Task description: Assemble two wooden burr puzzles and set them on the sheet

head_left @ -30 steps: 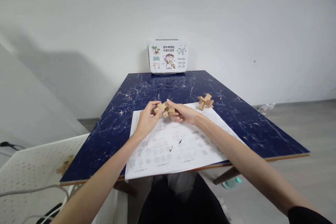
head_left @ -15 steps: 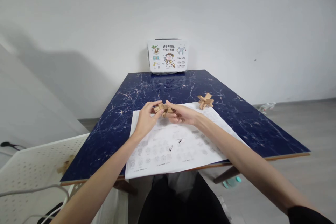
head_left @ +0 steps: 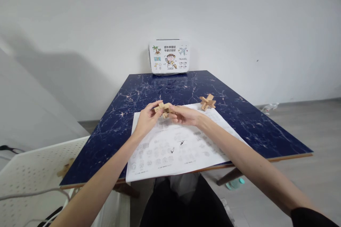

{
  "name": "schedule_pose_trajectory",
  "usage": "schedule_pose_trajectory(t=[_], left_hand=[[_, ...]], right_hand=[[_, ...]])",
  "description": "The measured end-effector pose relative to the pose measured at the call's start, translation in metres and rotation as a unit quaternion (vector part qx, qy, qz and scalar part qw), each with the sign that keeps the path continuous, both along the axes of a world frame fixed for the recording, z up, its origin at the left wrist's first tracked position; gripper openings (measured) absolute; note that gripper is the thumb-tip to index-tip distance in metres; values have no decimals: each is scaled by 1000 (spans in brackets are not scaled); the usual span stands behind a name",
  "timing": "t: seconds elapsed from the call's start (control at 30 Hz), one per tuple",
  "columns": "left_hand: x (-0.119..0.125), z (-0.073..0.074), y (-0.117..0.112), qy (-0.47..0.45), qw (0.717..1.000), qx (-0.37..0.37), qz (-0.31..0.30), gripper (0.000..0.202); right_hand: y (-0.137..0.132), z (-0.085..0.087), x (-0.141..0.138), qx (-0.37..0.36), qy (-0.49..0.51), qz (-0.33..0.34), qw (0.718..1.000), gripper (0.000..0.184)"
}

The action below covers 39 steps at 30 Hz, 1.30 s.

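Both of my hands meet over the far part of a white printed sheet [head_left: 176, 149] and grip one small wooden interlocking puzzle [head_left: 163, 108] between them. My left hand [head_left: 147, 119] pinches its left side with thumb and fingers. My right hand [head_left: 185, 115] closes on its right side. A second wooden puzzle [head_left: 207, 102], a finished cross shape, rests on the sheet's far right corner, a little beyond my right hand.
The sheet lies on a dark blue marbled table [head_left: 133, 95]. A white box with cartoon travel pictures [head_left: 169, 56] stands at the table's far edge against the wall. A white perforated basket [head_left: 34, 173] with cables sits at lower left. Grey floor lies to the right.
The puzzle and both hands have risen slightly and the piece has been turned a little between the fingers. The second puzzle has not moved.
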<state>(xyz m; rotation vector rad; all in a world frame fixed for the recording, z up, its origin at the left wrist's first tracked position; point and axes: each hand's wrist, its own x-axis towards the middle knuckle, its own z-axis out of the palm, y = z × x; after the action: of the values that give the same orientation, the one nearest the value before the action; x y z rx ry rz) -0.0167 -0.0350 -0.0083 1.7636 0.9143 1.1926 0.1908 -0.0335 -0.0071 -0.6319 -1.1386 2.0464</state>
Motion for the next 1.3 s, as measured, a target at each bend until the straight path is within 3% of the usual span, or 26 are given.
schedule_pose_trajectory(t=[0.2,0.4,0.83,1.0,1.17,1.3], left_hand=[[-1,0,1,14,1000,15,3,46],[-3,-5,7,6,999,34,28,46],[-2,-2,4,-12,1000,-11,14,52],[0,0,-1,70,991,100,48,45],[0,3,-6,177,961,195,81,67],[-2,4,-6,190,950,231,85,56]], right_hand=[[3,-2,-1,33,-10,-44,998,31],[4,-1,3,49,-24,-43,998,29],[0,-10,-12,113,-20,-114,987,31],[2,-12,-15,94,-8,-134,986,30],[3,-10,-14,67,-10,-127,990,34],[2,-10,-15,59,-20,-95,994,33]])
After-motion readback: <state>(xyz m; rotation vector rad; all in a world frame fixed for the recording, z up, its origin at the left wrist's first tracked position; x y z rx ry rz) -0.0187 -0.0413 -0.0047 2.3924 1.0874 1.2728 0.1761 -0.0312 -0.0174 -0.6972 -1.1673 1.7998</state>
